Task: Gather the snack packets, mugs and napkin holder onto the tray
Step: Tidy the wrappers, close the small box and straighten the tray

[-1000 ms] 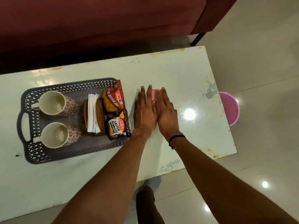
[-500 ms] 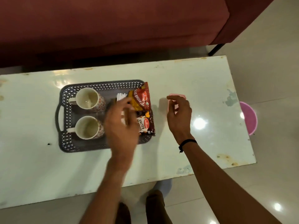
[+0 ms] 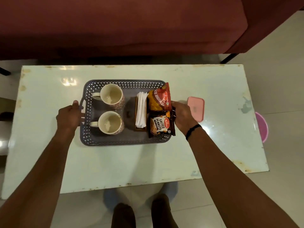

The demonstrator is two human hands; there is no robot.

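Note:
A grey lattice tray (image 3: 115, 140) sits on the white table. In it stand two patterned mugs, a far mug (image 3: 111, 96) and a near mug (image 3: 109, 123), a wooden napkin holder (image 3: 140, 111) with white napkins, a red snack packet (image 3: 160, 97) and a dark salted peanuts packet (image 3: 161, 123). My left hand (image 3: 69, 116) grips the tray's left handle. My right hand (image 3: 183, 116) is curled at the tray's right edge, its fingers hidden behind the packets.
A pink lid (image 3: 196, 108) lies on the table just right of my right hand. A pink bin (image 3: 261, 127) stands on the floor past the table's right edge. A maroon sofa (image 3: 115, 25) runs along the far side. My feet show below the near edge.
Both hands left the pink lid on the table. My left hand crossed over the tray to its left handle, and my right hand moved to the tray's right edge. The camera view shifted.

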